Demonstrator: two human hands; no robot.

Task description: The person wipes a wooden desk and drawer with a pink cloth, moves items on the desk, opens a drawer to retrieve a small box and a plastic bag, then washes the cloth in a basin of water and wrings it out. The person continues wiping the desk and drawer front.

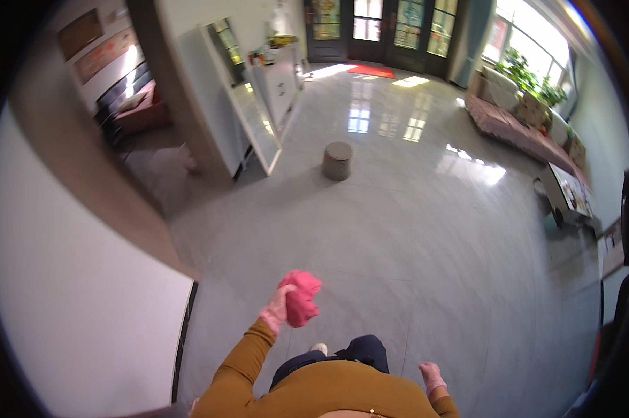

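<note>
A crumpled pink-red cloth (302, 298) is bunched in my left hand (277, 308), held out in front of my body at waist height. The fingers are wrapped round the cloth, which partly hides them. My right hand (433, 377) hangs low at my right side, away from any object. Its fingers look curled in, and nothing shows in them. Below, one light shoe (319, 347) peeks out beside my dark trousers (367, 352) on the grey floor.
A round grey-brown stool (337, 161) stands ahead on the shiny floor (398, 230). To the left are a white wall (84, 265), a doorway and a leaning mirror (248, 104). A sofa (513, 125) and low table (569, 191) line the right. Dark doors (391, 35) stand at the far end.
</note>
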